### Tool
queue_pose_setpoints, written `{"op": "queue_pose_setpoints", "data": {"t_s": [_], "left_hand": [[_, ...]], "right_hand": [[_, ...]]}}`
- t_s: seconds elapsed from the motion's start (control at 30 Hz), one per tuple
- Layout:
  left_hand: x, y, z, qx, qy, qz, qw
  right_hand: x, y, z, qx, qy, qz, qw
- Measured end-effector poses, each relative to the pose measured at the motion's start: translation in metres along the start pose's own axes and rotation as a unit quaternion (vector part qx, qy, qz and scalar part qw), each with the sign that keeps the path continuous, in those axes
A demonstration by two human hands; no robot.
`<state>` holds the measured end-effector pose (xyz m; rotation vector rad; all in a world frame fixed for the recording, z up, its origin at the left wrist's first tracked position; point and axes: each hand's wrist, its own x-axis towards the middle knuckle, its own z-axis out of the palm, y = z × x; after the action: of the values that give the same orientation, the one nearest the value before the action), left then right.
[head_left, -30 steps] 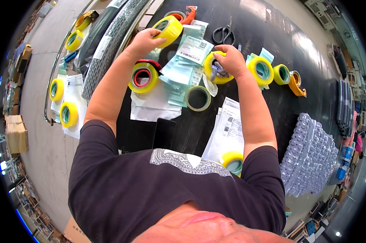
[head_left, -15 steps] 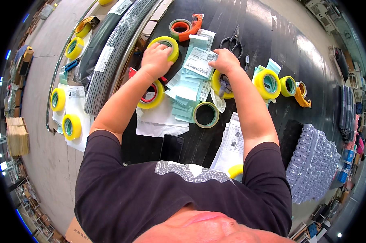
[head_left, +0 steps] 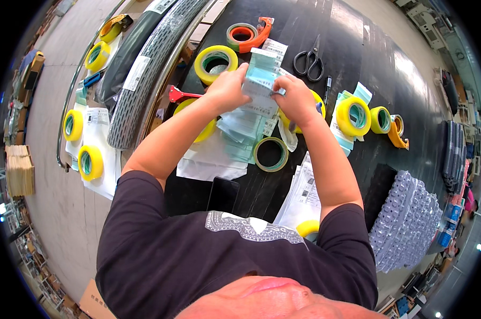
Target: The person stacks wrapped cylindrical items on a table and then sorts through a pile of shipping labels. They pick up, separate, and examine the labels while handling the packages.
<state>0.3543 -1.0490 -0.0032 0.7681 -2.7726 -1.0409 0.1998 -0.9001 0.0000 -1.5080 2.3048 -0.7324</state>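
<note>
A strip of pale blue-green shipping labels (head_left: pixel 260 87) runs over a pile of similar labels in the middle of the black table. My left hand (head_left: pixel 231 91) is at the strip's left edge, fingers and thumb curved about it. Opposite, my right hand (head_left: pixel 298 101) pinches the right edge between thumb and fingers. A big yellow tape roll (head_left: pixel 200 66) lies just beyond my left hand. Another yellow roll (head_left: pixel 318 101) is partly covered by my right hand. A third yellow roll (head_left: pixel 204 134) sits behind my left forearm, near a red tape dispenser (head_left: pixel 180 94).
Beyond the labels lie an orange tape dispenser (head_left: pixel 260 40) and black scissors (head_left: pixel 309 65). A tape roll (head_left: pixel 271 154), a phone (head_left: pixel 223 194) and papers (head_left: pixel 300 195) are nearer me. More yellow rolls (head_left: pixel 353 116) stand right. Wrapped long rolls (head_left: pixel 151 69) flank the left; bubble wrap (head_left: pixel 405 223) sits right.
My left hand has left the yellow tape roll and come right and nearer, to the label strip. My right hand still grips the labels, now tilted and a little nearer me.
</note>
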Motion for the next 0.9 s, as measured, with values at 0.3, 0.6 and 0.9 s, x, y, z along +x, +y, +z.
{"op": "queue_pose_setpoints", "data": {"t_s": [0.3,0.6,0.9], "left_hand": [[-0.063,-0.003,0.008,-0.029,0.066,0.033,0.997],[-0.064,-0.012,0.015,-0.16,0.126,-0.028,0.979],[-0.072,-0.02,0.013,-0.307,0.14,-0.02,0.941]], "right_hand": [[-0.065,-0.02,0.007,-0.003,0.123,-0.133,0.983],[-0.066,-0.023,0.021,0.143,0.078,0.023,0.986],[-0.071,-0.049,0.042,0.196,0.079,0.046,0.976]]}}
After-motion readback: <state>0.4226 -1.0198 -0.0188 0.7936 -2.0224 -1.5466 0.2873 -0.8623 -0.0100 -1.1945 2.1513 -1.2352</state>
